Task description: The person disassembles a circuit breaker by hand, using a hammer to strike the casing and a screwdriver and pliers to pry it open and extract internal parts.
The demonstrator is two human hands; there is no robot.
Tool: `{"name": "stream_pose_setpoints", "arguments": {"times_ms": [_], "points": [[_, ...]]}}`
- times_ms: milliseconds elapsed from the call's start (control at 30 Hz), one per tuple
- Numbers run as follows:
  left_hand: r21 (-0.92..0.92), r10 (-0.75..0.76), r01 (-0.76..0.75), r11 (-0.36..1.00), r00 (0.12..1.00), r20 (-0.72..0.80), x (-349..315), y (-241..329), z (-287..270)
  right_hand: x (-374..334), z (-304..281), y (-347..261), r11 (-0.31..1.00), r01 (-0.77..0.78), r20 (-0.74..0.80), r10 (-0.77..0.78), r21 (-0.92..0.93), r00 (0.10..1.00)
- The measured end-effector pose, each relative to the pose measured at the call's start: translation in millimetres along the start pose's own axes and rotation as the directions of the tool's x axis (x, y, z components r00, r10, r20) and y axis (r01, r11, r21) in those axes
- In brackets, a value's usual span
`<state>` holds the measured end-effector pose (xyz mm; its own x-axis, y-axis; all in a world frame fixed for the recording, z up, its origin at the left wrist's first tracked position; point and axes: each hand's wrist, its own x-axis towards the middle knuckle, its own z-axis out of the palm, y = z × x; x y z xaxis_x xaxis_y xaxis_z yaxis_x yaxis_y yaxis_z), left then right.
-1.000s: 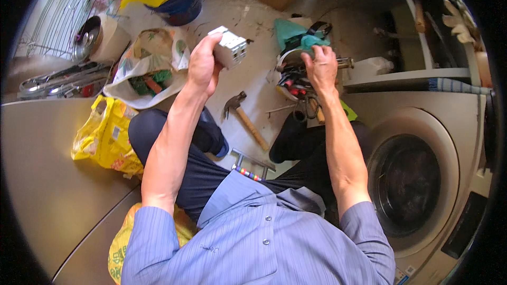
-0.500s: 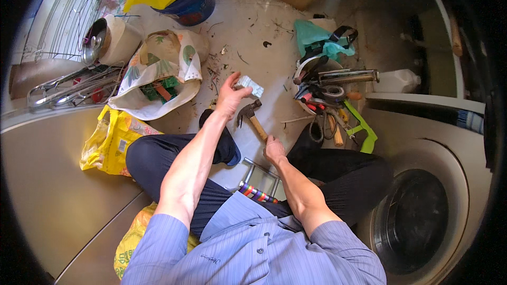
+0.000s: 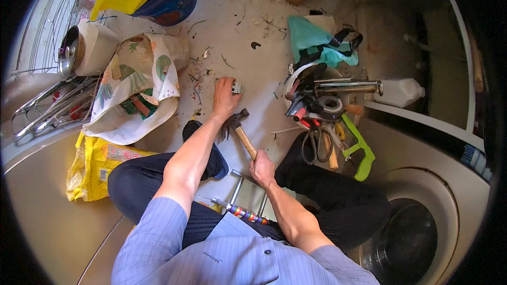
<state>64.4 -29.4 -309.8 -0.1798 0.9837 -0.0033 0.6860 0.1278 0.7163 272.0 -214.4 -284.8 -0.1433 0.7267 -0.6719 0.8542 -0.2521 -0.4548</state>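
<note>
My left hand is closed on a small silvery block, of which only the right end shows past the fingers. The block is at or very near the floor; its exact kind is not clear. In my right hand is the wooden handle of a claw hammer, gripped near its end. The dark hammer head points away from me, just below the block and apart from it. Below the hammer, between my legs, is a small metal-framed stool with rainbow-coloured cord wound round a bar.
Right: a tub of tools, a lime-green saw handle, a teal bag, a white jug and a washing-machine door. Left: a leaf-patterned bag of scraps, yellow bag, metal racks. Blue bucket ahead; debris on the floor.
My left hand has lowered the silvery block toward the floor and turned it, so less of it shows. The hammer stays in my right hand. The whole view has shifted slightly.
</note>
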Motion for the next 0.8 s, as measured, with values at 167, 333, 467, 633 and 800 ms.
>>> {"name": "stream_pose_setpoints", "arguments": {"times_ms": [167,333,467,633,800], "points": [[0.058,-0.021,0.015,0.998,0.994,0.108,2,-16,8,-12,-40,-2,0.999,-0.028,0.062,0.026,0.018,0.998],[0.146,-0.042,0.022,0.989,0.989,0.139,11,-18,-26,-22,-46,4,0.993,0.038,0.027,-0.041,0.111,0.999],[0.183,-0.101,0.076,0.98,0.986,0.133,49,6,-96,-27,-59,-8,0.983,0.078,-0.049,-0.07,0.169,0.996],[0.196,0.068,-0.128,0.972,0.955,0.289,86,90,-210,-18,-119,-70,0.908,0.358,-0.265,-0.298,0.216,0.917],[0.169,0.245,-0.29,0.942,0.937,0.248,39,153,-305,-71,-246,-202,0.546,0.806,-0.545,-0.615,0.227,0.57]]}}
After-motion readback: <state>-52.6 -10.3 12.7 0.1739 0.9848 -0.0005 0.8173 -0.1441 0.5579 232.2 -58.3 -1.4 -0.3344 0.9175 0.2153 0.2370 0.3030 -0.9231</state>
